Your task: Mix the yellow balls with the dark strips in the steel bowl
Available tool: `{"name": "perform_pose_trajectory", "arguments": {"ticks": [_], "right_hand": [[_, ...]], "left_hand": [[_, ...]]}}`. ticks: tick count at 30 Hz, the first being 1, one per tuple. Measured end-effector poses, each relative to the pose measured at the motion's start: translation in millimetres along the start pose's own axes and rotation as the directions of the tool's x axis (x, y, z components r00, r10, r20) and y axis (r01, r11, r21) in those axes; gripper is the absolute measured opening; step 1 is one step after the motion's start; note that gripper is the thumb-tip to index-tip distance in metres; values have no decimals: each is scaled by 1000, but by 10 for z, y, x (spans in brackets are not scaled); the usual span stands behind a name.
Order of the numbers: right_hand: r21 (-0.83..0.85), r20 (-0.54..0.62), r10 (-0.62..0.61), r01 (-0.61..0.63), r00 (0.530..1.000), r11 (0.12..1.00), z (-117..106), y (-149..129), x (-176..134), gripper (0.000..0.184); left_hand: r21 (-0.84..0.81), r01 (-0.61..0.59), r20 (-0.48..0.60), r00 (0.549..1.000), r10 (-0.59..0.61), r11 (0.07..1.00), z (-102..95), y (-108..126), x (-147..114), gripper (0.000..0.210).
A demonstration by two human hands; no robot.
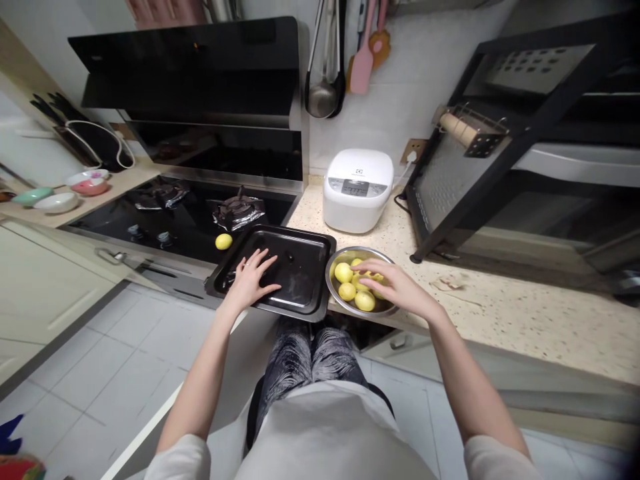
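My left hand [250, 279] is over the left part of a black baking tray [305, 297], its fingers spread with nothing in them. Whether the fingertips touch the tray surface is hard to tell. In a round metal bowl [336, 299] to the right of the tray lie several yellow lemons [365, 301]. Above the bowl's right side is my right hand [389, 283], its fingers apart and curved toward the lemons, partly covering some of them. One more lemon [223, 241] rests on the black gas stove [195, 230], left of the tray.
Behind the bowl stands a white rice cooker [357, 193]. A black rack [450, 180] with an oven rises on the right of the speckled countertop [480, 293]. Small dishes [56, 203] sit left of the stove. A ladle [321, 100] and a pink spatula [362, 69] hang on the wall.
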State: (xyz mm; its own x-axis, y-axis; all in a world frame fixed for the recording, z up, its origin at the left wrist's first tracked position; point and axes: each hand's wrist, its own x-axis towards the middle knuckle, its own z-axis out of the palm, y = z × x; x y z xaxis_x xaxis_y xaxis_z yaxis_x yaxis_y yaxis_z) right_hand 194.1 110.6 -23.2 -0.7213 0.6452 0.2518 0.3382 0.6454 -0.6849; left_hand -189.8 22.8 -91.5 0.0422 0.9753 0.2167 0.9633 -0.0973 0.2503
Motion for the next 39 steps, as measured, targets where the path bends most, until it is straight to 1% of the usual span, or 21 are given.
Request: {"name": "perform_pose_trajectory", "arguments": {"ticks": [3, 5, 7, 9, 12, 15, 18, 20, 22, 24, 26, 27, 28, 30, 31, 34, 37, 39], "right_hand": [[30, -149, 115, -112, 982, 993, 28, 99, -316, 35], [45, -222, 159, -152, 962, 987, 51, 145, -457, 34], [60, -255, 177, -167, 951, 984, 75, 181, -552, 34], [65, -276, 170, -158, 946, 985, 97, 212, -610, 32], [31, -351, 154, -153, 924, 988, 124, 260, -650, 30], [-46, -460, 154, -197, 874, 979, 157, 318, -664, 32], [-114, -572, 153, -263, 806, 958, 201, 399, -685, 36], [-99, -612, 182, -303, 770, 948, 237, 470, -710, 42], [-28, -616, 259, -349, 744, 937, 277, 551, -738, 51], [54, -596, 354, -404, 721, 913, 320, 624, -761, 60], [146, -547, 446, -445, 708, 884, 362, 672, -772, 63], [205, -503, 493, -456, 710, 866, 382, 683, -772, 62], [272, -448, 539, -465, 713, 842, 399, 685, -769, 60], [388, -336, 616, -491, 713, 780, 425, 669, -755, 57], [420, -296, 638, -503, 711, 755, 434, 655, -745, 56], [441, -248, 659, -523, 710, 730, 446, 615, -713, 54], [474, -208, 681, -537, 702, 698, 455, 602, -683, 50], [495, -198, 702, -548, 685, 674, 469, 611, -664, 47]], "left_hand": [[-25, -50, 81, 995, 52, 998, -3, 62, 199, 65], [8, -56, 113, 992, 54, 998, -31, 102, 289, 57], [90, -24, 119, 993, 13, 996, -73, 124, 319, 45], [182, 42, 116, 991, -63, 982, -114, 120, 289, 34], [287, 151, 85, 980, -182, 946, -153, 72, 178, 29], [365, 239, 5, 966, -259, 900, -172, 11, 69, 26], [403, 277, -55, 959, -279, 872, -178, -12, 44, 22], [381, 248, -68, 968, -240, 891, -167, 18, 109, 22], [295, 162, -61, 987, -151, 942, -131, 99, 252, 27], [163, 14, -40, 999, -8, 986, -66, 226, 465, 35], [67, -138, 0, 990, 138, 988, 23, 378, 718, 42], [58, -185, 38, 982, 183, 981, 73, 452, 848, 45], [78, -203, 72, 978, 197, 976, 124, 520, 974, 48], [129, -208, 121, 974, 193, 970, 218, 624, 1197, 49], [150, -202, 133, 974, 183, 968, 258, 657, 1288, 47], [182, -180, 141, 978, 156, 967, 314, 684, 1460, 39], [229, -126, 123, 987, 100, 965, 232, 601, 1435, 36], [275, -57, 95, 995, 32, 960, 97, 479, 1292, 38]]}}
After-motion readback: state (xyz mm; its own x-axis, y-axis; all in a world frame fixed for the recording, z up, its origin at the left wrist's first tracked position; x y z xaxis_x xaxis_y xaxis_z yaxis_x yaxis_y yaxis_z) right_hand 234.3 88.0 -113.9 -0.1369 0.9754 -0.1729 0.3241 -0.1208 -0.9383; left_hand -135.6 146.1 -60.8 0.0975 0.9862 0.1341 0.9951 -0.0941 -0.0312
